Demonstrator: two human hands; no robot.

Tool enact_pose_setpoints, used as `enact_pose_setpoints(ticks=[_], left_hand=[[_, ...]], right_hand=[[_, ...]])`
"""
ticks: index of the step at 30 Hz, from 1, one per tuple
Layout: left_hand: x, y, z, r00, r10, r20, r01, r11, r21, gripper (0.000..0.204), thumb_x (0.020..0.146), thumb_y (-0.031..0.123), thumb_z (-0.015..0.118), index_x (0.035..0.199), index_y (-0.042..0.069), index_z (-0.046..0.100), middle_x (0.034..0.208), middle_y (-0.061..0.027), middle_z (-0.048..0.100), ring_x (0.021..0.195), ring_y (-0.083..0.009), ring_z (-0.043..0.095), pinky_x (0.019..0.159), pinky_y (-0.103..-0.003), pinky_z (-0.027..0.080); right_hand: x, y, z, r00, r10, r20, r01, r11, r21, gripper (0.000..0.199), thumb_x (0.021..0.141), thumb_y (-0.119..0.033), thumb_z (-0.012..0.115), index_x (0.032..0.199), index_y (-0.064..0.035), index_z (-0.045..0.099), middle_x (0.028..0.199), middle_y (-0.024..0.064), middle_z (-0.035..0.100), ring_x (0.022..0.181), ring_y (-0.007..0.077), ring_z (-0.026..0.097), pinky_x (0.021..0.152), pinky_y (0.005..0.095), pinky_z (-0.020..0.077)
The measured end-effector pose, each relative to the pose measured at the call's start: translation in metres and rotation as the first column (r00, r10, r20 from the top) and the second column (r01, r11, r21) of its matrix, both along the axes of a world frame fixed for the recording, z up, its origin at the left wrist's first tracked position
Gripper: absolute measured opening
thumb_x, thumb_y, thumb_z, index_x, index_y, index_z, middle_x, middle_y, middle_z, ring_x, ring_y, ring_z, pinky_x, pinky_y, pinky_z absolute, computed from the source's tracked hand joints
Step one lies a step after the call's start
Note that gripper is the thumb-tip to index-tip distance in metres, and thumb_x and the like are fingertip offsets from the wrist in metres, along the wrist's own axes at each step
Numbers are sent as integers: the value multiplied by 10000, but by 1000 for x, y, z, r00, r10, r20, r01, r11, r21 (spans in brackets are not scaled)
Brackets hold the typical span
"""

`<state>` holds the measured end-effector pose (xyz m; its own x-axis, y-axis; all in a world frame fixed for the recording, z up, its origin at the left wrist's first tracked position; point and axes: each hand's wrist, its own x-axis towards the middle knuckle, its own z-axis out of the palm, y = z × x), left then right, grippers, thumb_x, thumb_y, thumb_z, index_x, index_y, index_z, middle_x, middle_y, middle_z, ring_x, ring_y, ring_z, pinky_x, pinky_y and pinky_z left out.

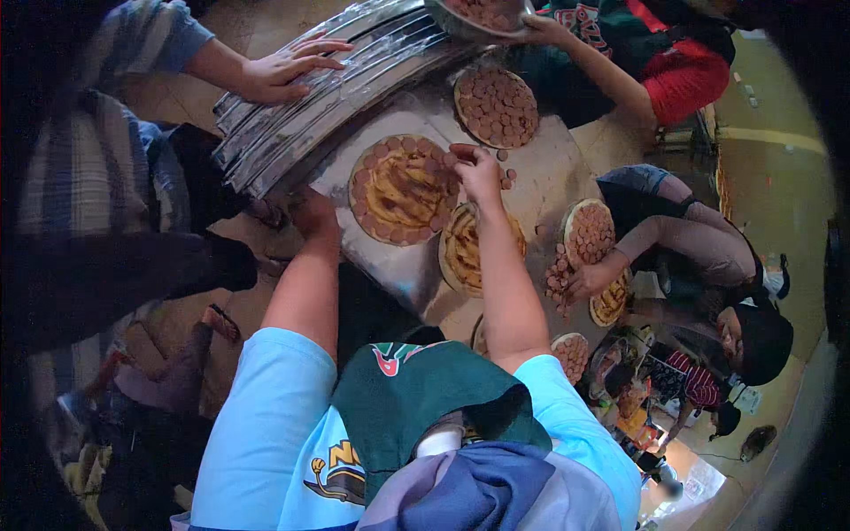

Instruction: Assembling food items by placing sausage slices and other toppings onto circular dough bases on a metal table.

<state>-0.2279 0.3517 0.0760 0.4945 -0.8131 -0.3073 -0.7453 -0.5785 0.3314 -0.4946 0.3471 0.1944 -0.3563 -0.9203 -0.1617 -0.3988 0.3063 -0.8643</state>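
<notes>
In front of me a round pizza (400, 190) lies on the metal tabletop, a ring of pepperoni slices around its rim and brown sauce streaks over its pale middle. My right hand (478, 177) is at its right edge, fingers pinched on what looks like a pepperoni slice; the fingertips partly cover it. Loose slices (507, 180) lie just right of that hand. My left hand (310, 212) is low at the table's left edge, by the end of the metal stack; shadow obscures its fingers. Partly behind my right forearm lies another sauced pizza (460, 252).
Plastic-wrapped metal trays or racks (345, 80) are stacked at the back left, another person's hand (279, 73) on them. A pepperoni-covered pizza (496, 106) lies beyond. One person holds a bowl (482, 18); a co-worker's hand (598, 276) works among slices at right.
</notes>
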Motion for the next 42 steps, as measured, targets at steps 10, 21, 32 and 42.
enact_pose_setpoints(ticks=[10,21,32,42], left_hand=[[-21,-4,72,961,237,-145,-222,968,116,347,909,145,405,1187,-43,493,1127,-215,582,994,-316,587,827,-396,460],[22,-3,-32,967,195,-167,-221,962,-160,490,896,324,475,1216,-48,462,1097,-274,572,1050,-374,562,884,-454,444],[-8,-5,20,634,459,-622,-749,565,-346,542,886,363,468,1192,-84,466,1147,-299,540,1018,-385,571,850,-422,459],[32,13,-91,926,226,-302,-290,939,-185,795,869,591,349,1155,-137,493,1152,-314,533,1056,-415,542,903,-462,416]], right_hand=[[10,-6,2,986,123,-111,-130,989,-63,193,764,11,591,944,21,661,886,79,672,792,149,642,717,265,492],[49,-25,-25,741,92,-665,-153,988,-34,200,735,-137,629,885,-5,622,934,194,569,884,368,561,763,450,458],[-71,24,-3,696,-149,-703,225,974,15,252,772,-209,643,975,-64,611,1007,166,581,940,346,559,778,437,457],[-68,11,-29,803,-91,-588,83,996,-41,247,751,-122,609,978,-26,618,968,189,593,930,379,550,809,440,441]])
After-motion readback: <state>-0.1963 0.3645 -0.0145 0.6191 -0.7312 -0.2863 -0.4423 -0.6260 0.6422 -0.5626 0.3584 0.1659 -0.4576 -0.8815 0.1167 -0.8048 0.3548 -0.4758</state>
